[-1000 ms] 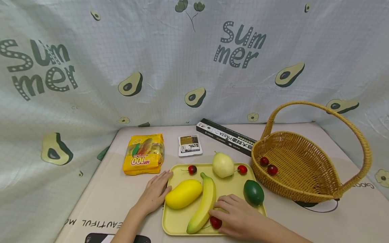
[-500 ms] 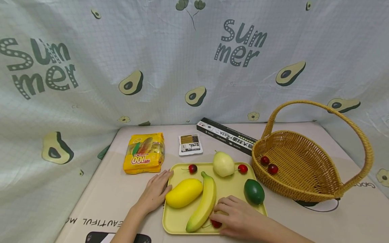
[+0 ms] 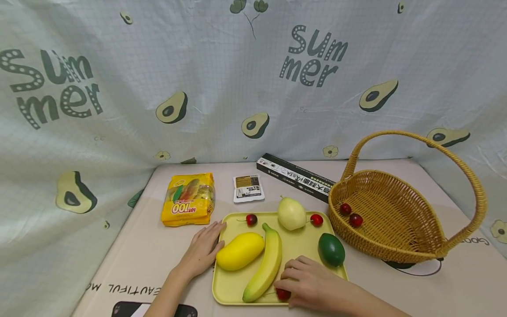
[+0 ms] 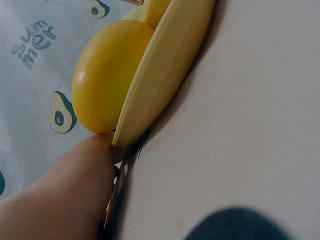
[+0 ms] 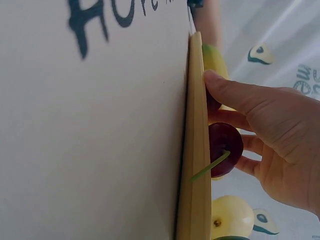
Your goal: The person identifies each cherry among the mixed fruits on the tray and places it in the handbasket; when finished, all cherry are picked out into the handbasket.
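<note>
On a yellow tray [image 3: 233,297] lie a mango [image 3: 240,251], a banana [image 3: 263,268], a pear [image 3: 291,214], a dark green oval fruit [image 3: 331,250] and several cherries. My left hand [image 3: 201,251] rests at the tray's left edge, fingers extended, thumb beside the mango. At the front edge my right hand [image 3: 306,281] pinches a red cherry [image 3: 283,294] between thumb and fingers, right of the banana's lower end. The right wrist view shows a second, dark cherry [image 5: 225,150] with a green stem below that hand's fingers; the hand hides it in the head view.
A wicker basket [image 3: 396,251] with a tall handle stands at the right, holding two cherries [image 3: 355,220]. Behind the tray lie a yellow snack bag [image 3: 188,200], a small white sachet [image 3: 247,188] and a long black pasta box [image 3: 295,177]. A printed curtain hangs behind.
The right hand's fingers have closed in around the cherry, which has shifted slightly toward the tray's front edge. The left hand stays in place.
</note>
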`<state>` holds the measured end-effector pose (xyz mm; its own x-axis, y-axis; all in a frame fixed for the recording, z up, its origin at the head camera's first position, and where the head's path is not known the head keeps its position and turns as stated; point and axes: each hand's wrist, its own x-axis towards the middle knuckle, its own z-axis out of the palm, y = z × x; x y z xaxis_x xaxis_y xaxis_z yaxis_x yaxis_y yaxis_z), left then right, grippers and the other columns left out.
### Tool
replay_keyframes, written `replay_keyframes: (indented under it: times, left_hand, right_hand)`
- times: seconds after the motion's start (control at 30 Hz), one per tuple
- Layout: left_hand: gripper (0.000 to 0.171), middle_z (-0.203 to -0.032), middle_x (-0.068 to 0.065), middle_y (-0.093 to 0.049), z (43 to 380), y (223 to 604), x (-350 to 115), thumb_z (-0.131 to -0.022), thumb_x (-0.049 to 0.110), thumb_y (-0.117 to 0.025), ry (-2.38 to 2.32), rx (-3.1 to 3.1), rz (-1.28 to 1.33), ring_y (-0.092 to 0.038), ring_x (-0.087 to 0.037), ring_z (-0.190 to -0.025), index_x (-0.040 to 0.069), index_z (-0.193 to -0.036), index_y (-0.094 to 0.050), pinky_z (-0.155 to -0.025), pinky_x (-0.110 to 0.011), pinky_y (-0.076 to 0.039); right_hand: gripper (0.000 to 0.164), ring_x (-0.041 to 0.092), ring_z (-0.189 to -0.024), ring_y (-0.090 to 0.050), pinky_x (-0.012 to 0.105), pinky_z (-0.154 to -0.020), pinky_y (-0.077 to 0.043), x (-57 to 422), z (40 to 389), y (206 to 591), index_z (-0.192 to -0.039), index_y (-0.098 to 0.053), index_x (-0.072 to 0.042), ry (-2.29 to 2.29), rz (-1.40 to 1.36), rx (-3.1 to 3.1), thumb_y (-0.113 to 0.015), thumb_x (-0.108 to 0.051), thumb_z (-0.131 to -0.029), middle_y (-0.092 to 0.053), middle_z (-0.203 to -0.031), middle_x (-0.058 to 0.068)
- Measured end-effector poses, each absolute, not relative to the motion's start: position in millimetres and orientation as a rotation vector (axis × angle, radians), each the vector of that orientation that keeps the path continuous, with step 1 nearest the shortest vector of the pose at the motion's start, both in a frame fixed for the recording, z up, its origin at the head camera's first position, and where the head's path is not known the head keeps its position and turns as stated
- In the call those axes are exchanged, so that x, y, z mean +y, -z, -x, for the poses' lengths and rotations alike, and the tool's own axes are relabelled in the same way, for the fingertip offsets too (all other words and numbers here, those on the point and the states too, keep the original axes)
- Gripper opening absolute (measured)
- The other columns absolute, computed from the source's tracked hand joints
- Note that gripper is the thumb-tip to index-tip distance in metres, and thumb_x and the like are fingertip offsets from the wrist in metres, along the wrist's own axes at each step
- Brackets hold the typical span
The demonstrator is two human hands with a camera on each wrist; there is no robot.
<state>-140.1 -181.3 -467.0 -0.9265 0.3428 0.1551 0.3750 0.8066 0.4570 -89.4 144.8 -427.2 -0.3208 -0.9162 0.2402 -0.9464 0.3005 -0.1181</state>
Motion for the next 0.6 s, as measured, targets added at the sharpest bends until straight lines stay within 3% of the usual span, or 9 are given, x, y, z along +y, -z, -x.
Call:
replay_keyframes:
  times: [0.6]
  left_hand:
    - [0.049,-0.143,-0.008,-0.037,140.2,465.1,-180.3,-0.093,0.026,-0.051,0.775,-2.939,0.57,-0.027,-0.024,-0.134,0.009,-0.138,-0.04,-0.109,-0.047,-0.015]
  right_hand:
    - [0.042,0.004,-0.092,-0.05,0.023,-0.082,-0.042,143.7,87.5,429.1,-0.121,-0.056,-0.017,-0.356,-1.769,-2.443,-0.057,-0.043,-0.088,-0.06,-0.103,-0.012]
